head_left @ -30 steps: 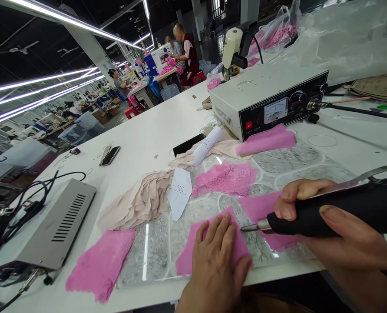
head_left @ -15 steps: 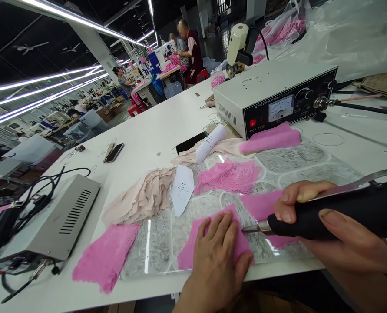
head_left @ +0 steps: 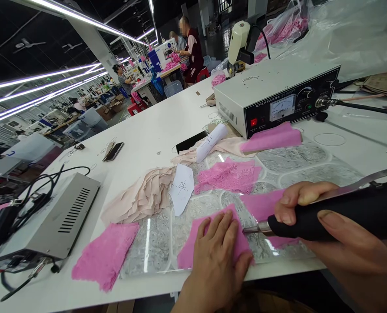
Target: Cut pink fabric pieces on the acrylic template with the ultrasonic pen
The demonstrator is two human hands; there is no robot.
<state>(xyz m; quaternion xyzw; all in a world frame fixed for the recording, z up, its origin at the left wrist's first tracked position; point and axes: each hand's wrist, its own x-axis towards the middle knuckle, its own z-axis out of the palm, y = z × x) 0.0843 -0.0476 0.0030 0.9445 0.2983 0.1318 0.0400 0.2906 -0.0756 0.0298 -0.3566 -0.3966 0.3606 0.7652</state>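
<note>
My left hand (head_left: pixel 217 252) lies flat on a pink fabric piece (head_left: pixel 189 250), fingers stretched out and close together. My right hand (head_left: pixel 320 213) is wrapped round a black-handled tool (head_left: pixel 352 213), whose metal tip touches the right edge of that piece beside my left fingers. Another pink piece (head_left: pixel 261 204) lies partly under the tool. Behind are a pink lace piece (head_left: pixel 227 176), a white paper pattern (head_left: pixel 182 189) and a pile of pale beige fabric (head_left: pixel 144 195). A pink stack (head_left: pixel 105 256) sits to the left.
A control box (head_left: pixel 278 95) with a meter stands at the back right, a grey box (head_left: pixel 50 221) with cables at the left. Two phones (head_left: pixel 114 151) (head_left: pixel 191 142) lie on the white table (head_left: pixel 141 134). People work at machines in the background.
</note>
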